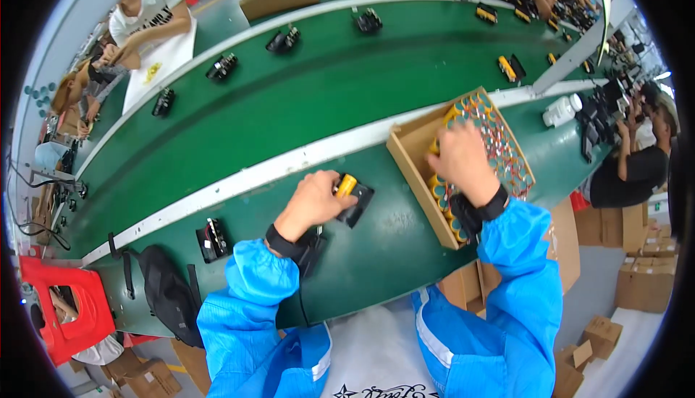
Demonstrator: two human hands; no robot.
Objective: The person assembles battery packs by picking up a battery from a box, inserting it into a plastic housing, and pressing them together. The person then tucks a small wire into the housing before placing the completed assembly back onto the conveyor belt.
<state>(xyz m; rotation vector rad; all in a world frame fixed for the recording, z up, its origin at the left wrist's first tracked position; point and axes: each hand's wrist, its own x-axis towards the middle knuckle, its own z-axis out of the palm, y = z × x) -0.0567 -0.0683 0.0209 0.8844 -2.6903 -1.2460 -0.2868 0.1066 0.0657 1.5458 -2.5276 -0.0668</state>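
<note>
My left hand (316, 199) is closed around the edge of a black plastic housing (355, 213) on the green worktop. A yellow cylindrical battery (347, 185) sits in that housing, beside my fingertips. Over an open cardboard box (414, 170), my right hand (463, 157) reaches down with curled fingers among the contents. Packed in the box are rows of yellow battery cells (499, 141) with teal ends and red and white wires. What the right fingertips grip is hidden by the hand. Left of my left arm lies another black housing (212, 240) with wires.
Beyond a white rail runs a green conveyor belt (326, 101) carrying several black housings (283, 39). A black bag (170, 289) and a red stool (69, 311) are at the left. A white bottle (562, 110) stands right of the box. Other people work around the line.
</note>
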